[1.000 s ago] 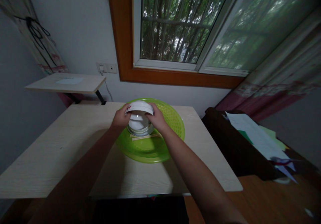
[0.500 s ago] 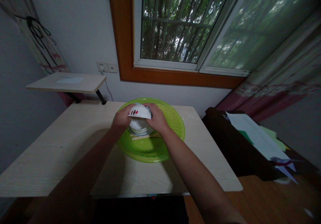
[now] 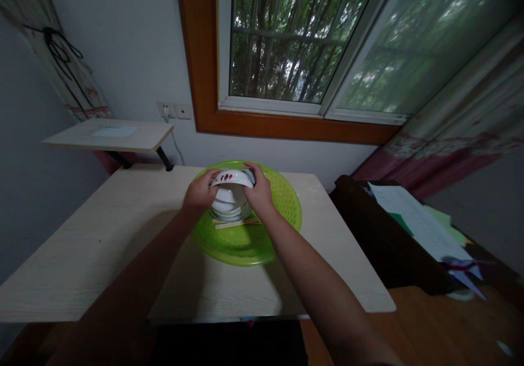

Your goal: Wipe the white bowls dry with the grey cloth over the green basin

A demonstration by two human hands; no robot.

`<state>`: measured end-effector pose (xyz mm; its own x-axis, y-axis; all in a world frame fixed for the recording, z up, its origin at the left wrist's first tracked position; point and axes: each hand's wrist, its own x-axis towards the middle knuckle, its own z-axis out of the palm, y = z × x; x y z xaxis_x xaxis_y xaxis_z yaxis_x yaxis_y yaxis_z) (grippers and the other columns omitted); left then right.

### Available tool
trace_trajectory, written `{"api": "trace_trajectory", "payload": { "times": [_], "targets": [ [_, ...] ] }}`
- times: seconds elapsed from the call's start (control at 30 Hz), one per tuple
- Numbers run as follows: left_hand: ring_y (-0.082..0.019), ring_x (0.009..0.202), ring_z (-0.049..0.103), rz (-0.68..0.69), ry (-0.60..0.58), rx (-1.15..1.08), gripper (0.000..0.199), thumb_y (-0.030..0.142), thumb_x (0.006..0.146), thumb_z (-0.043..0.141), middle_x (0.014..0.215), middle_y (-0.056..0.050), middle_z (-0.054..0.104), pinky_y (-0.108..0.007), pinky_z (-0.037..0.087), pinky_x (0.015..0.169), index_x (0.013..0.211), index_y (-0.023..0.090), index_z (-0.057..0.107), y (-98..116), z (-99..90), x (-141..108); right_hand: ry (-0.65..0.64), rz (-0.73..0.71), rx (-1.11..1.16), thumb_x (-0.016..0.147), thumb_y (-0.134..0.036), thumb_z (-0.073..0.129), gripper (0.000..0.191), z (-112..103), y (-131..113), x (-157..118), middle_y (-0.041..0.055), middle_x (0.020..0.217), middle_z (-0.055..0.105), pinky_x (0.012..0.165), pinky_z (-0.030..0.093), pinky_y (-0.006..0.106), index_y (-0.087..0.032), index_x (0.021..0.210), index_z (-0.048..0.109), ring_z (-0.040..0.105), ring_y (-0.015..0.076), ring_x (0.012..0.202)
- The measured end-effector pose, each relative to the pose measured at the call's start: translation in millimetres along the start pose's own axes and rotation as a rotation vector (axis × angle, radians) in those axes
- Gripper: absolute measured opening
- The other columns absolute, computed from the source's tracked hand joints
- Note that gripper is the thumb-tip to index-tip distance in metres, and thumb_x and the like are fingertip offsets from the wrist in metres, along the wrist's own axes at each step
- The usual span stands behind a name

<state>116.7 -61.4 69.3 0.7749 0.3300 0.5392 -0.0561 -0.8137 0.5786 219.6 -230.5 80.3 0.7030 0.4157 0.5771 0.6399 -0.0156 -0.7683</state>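
A white bowl [image 3: 232,178] with small red and dark marks on its outer wall is held tilted, marked side uppermost, over a stack of white dishes [image 3: 227,213]. Whether its lower edge touches the stack cannot be determined.

The left hand [image 3: 200,193] grips the bowl at its left side, fingers bent round the wall. The right hand [image 3: 258,191] grips the opposite side, its fingers reaching over the far part. Both grips are closed only to the width of the bowl wall; some fingertips are hidden.

The dishes stand on a round, bright green tray [image 3: 245,255] with a textured surface. Light-coloured chopsticks [image 3: 229,225] lie on the tray just in front of the stack, partly hidden at the right by the right wrist.

The tray rests on a pale wood-grain table [image 3: 331,267], near its far edge. At the table's far left corner, a raised shelf [image 3: 82,137] on dark supports carries a sheet of paper [image 3: 114,131]. Beyond the table is a window [image 3: 286,43] in an orange-brown frame. To the right, papers [image 3: 417,221] lie on dark furniture [image 3: 368,229].
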Motion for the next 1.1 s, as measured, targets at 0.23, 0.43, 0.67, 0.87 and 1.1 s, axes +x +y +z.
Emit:
{"api": "trace_trajectory", "payload": {
  "times": [0.23,0.43,0.67,0.87,1.1],
  "targets": [
    [-0.024,0.103,0.071,-0.034,0.004,-0.015,0.036,0.032,0.089,0.053,0.114,-0.010,0.076,-0.036,0.054,0.096,0.119,0.018,0.068,5,-0.7,1,0.076,0.127,0.033,0.074,-0.016,0.054,0.049,2,5,2,0.0055,0.113,0.073,0.098,0.052,0.039,-0.023,0.122,0.062,0.067,0.0244,0.104],
    [-0.029,0.101,0.072,-0.100,-0.058,0.060,0.043,0.045,0.091,0.055,0.108,-0.014,0.077,-0.040,0.056,0.094,0.120,0.016,0.069,1,5.4,2,0.134,0.233,0.166,0.078,-0.022,0.054,0.040,0,-1,6,0.0057,0.115,0.072,0.101,0.051,0.039,-0.022,0.117,0.063,0.065,0.0235,0.107],
    [-0.028,0.100,0.072,-0.121,0.002,-0.028,0.041,0.039,0.091,0.050,0.105,-0.012,0.077,-0.040,0.058,0.090,0.119,0.017,0.069,-11,6.9,3,0.022,0.139,0.071,0.076,-0.014,0.052,0.045,3,4,4,0.0056,0.116,0.074,0.102,0.052,0.038,-0.022,0.118,0.066,0.067,0.0232,0.109],
    [-0.029,0.107,0.070,-0.068,-0.005,0.032,0.044,0.022,0.085,0.046,0.115,-0.013,0.075,-0.041,0.056,0.096,0.125,0.017,0.065,-5,1.8,-1,-0.043,-0.012,-0.075,0.074,-0.007,0.052,0.055,1,8,1,0.0069,0.126,0.072,0.106,0.050,0.041,-0.022,0.126,0.065,0.066,0.0242,0.116],
    [-0.027,0.120,0.064,-0.032,0.044,0.125,0.058,0.011,0.076,0.048,0.130,-0.009,0.070,-0.041,0.049,0.109,0.131,0.021,0.062,-6,4.5,-5,-0.067,-0.072,-0.157,0.071,-0.001,0.049,0.058,1,5,0,0.0082,0.126,0.072,0.108,0.047,0.042,-0.022,0.121,0.069,0.065,0.0247,0.118]
  ]
}}
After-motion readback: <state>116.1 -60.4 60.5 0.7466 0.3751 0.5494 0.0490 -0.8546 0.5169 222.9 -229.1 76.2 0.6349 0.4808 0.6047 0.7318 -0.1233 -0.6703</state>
